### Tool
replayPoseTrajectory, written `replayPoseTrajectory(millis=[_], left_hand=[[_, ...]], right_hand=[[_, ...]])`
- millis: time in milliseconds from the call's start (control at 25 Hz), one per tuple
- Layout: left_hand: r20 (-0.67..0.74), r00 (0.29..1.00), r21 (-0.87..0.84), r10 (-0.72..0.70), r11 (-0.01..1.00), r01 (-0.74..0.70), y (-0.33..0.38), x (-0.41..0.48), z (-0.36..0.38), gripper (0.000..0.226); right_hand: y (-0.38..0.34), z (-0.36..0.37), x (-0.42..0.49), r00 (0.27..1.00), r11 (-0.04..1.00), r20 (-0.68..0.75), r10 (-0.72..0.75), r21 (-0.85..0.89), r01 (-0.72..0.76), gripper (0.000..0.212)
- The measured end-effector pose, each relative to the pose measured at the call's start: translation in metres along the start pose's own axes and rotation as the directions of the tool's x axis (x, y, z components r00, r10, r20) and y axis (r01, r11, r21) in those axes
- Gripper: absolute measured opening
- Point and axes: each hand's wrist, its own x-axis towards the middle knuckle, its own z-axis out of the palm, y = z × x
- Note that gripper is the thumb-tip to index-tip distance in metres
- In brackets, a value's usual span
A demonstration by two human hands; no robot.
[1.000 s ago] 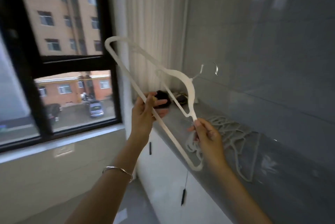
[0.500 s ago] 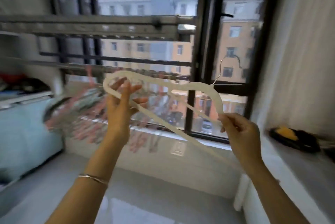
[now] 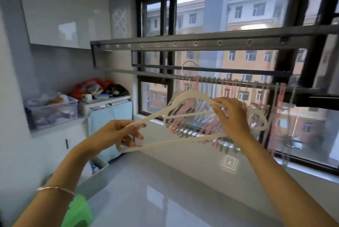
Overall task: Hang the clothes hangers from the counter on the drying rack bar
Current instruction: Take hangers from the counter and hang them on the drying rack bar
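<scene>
I hold a white clothes hanger (image 3: 176, 101) nearly level in front of me. My left hand (image 3: 119, 134) pinches its left end, and my right hand (image 3: 232, 116) grips its right shoulder. The thin metal hook rises near the drying rack bar (image 3: 229, 80) at the window. Several pink, grey and white hangers (image 3: 198, 116) hang from that bar behind the one I hold. A higher rack beam (image 3: 183, 43) with a row of holes runs above. The counter is out of view.
A low cabinet with a clear storage box (image 3: 53, 109) and a blue-fronted appliance (image 3: 111, 116) piled with bags stand at the left wall. A green stool (image 3: 78, 214) is by my left arm. Glossy grey floor (image 3: 165, 190) spreads below the window.
My view has swung left from the counter to the window and rack. The hanger has turned from upright to nearly level, and both hands have shifted along it.
</scene>
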Motion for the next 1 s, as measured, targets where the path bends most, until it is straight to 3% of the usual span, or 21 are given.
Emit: replayPoseTrajectory(millis=[80, 160, 360, 600, 840, 1000], left_hand=[[0.123, 0.989, -0.002, -0.081, 0.997, 0.082, -0.005, -0.006, -0.025, 0.065], [0.157, 0.982, -0.054, -0.109, 0.992, 0.118, -0.015, -0.006, -0.041, 0.050], [-0.058, 0.995, -0.231, -0.076, 0.971, 0.061, -0.050, 0.017, -0.072, 0.036], [-0.182, 0.974, -0.213, -0.132, 0.973, 0.092, -0.094, 0.093, -0.095, 0.034], [-0.166, 0.978, -0.261, -0.124, 0.962, 0.078, -0.128, 0.210, -0.080, 0.037], [-0.104, 0.994, -0.388, -0.046, 0.922, 0.002, -0.141, 0.286, -0.051, 0.035]], right_hand=[[-0.034, 0.041, 0.014, 0.998, 0.999, 0.060, -0.033, 0.034, 0.031, 0.032], [-0.064, 0.080, 0.028, 0.991, 0.991, 0.093, -0.101, 0.099, 0.092, 0.031], [-0.101, 0.155, 0.056, 0.983, 0.994, 0.176, -0.059, 0.105, 0.041, 0.040], [-0.057, 0.205, 0.085, 0.965, 1.000, 0.263, 0.004, 0.022, -0.010, 0.042], [0.001, 0.240, 0.129, 0.943, 0.991, 0.309, 0.120, -0.096, -0.095, 0.047], [0.028, 0.256, 0.135, 0.907, 0.968, 0.381, 0.178, -0.233, -0.092, 0.052]])
